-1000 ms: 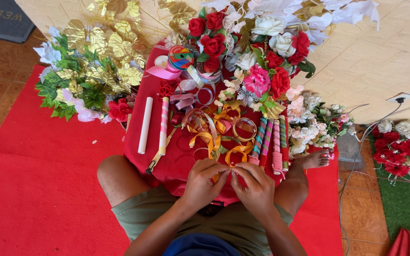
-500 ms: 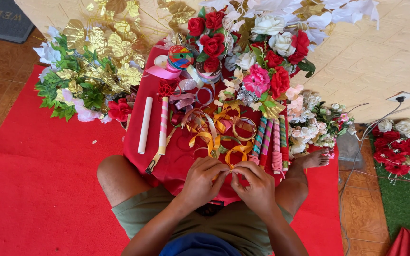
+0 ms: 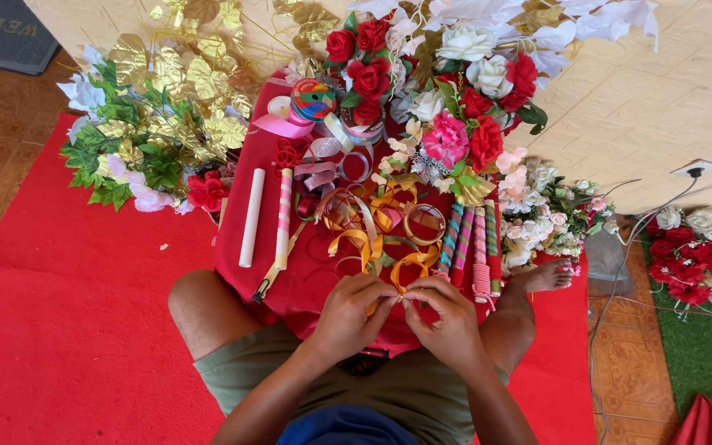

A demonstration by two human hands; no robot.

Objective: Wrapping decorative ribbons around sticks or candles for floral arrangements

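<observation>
The left hand [image 3: 354, 311] and the right hand [image 3: 447, 317] meet in the middle, just above the person's lap. Both hands are closed in a pinch, fingertips together, gripping a bit of orange ribbon [image 3: 389, 259] between them. The ribbon curls up from the hands in loops over the red cloth [image 3: 249, 280] that covers the knees.

I think this ribbon is very light and thin. It bends easily, so it will flop and twist if held far from the end. It looks shiny, so it may slip. Best to pinch it close to the fold, with fingertips, like the hands do here. It will not break, but it can crease.

Past the hands lie a white stick [image 3: 251, 217] and a pink striped stick [image 3: 283, 219], side by side. To the right is a row of striped wrapped sticks [image 3: 467, 247]. Ribbon rolls [image 3: 313, 99] sit farther back, near the red roses [image 3: 364, 70] and gold leaves [image 3: 183, 82]. All of it rests on a red carpet [image 3: 59, 330] on the floor.

Compared with a second ago, the hands have hardly moved. They stay pinched on the same spot, and the fingers look only a little closer together. Nothing else has shifted.
</observation>
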